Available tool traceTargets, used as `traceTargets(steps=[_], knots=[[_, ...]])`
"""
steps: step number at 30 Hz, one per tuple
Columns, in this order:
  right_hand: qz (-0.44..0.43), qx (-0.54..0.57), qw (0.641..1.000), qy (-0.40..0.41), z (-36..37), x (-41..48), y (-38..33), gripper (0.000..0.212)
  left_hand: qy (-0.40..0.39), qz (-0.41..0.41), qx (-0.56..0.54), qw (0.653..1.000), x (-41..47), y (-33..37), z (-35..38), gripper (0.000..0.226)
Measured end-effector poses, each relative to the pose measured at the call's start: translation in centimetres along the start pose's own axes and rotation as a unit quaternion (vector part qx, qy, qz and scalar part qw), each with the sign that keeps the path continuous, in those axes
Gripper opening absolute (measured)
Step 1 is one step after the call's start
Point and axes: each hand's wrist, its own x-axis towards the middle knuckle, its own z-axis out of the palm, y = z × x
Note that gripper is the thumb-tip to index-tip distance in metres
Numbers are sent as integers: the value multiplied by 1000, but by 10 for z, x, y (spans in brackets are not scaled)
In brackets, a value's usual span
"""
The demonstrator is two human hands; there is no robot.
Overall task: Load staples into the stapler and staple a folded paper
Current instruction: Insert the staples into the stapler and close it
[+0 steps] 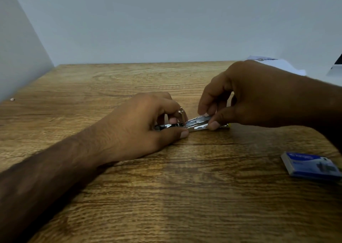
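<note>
stapler [192,125] lies opened flat mid-table [129,196], between both hands. left hand [148,124] pinches its left end, thumb and fingers closed on the metal. right hand [246,94] pinches the right half, fingertips at the staple channel. judged: small, light, rigid metal, slick and springy; hold by the side rails. count: one stapler, one blue staple box [311,166] near right, white paper [277,65] far right, sheets uncountable.

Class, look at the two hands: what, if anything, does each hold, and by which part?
Both hold the metal stapler lying on the table: the left hand pinches its left end, the right hand its right half.
</note>
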Motion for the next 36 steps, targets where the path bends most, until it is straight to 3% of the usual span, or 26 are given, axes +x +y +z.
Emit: traceTargets(steps=[6, 15, 21, 27, 36], knots=[[-20, 24, 999, -6, -3, -2, 3, 38, -6, -1, 10, 1000, 0, 1, -1, 34], [-54, -16, 997, -52, 4, -2, -5, 28, 3, 1, 8, 1000, 0, 0, 0, 35], [-58, -24, 995, -75, -3, -4, -2, 35, 9, 4, 7, 1000, 0, -1, -1, 26], [-60, 44, 991, -109, -15, -9, 8, 35, 17, -1, 3, 1000, 0, -2, -2, 25], [-49, 82, 994, -47, -14, -9, 20, 20, 35, -7, -17, 999, -1, -9, -1, 7]])
